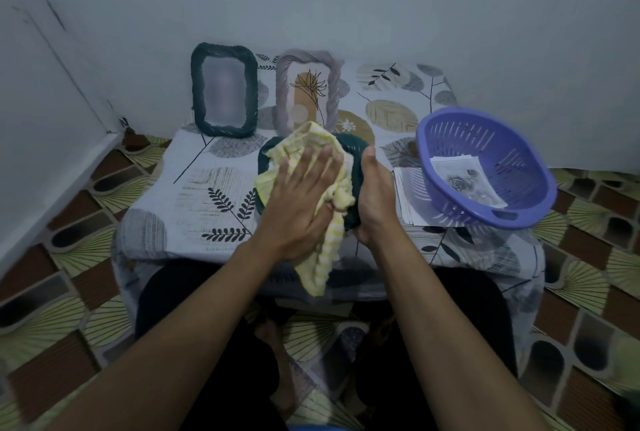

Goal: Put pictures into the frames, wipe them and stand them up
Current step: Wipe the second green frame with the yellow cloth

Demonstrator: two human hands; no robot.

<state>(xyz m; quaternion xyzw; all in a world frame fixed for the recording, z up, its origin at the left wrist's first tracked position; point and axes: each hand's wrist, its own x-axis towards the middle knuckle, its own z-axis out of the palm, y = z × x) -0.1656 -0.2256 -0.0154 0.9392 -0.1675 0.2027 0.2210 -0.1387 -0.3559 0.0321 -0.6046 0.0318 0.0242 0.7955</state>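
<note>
A dark green frame (pixel 353 156) is held tilted above the middle of the low table (pixel 180 208). My right hand (pixel 375 198) grips its right edge. My left hand (pixel 304 198) presses a yellow-and-white cloth (pixel 322 257) flat against the frame's face, so most of the frame is hidden. Two frames stand upright at the back: a dark green frame (pixel 224 90) on the left with a blurred picture, and a grey frame (pixel 308 89) beside it with a plant drawing.
A purple slotted basket (pixel 485 167) sits at the table's right with a printed picture (pixel 467 181) inside, resting on loose sheets of paper (pixel 410 195). A leaf-patterned cloth covers the table. Walls close in behind and at the left. My legs are under the near edge.
</note>
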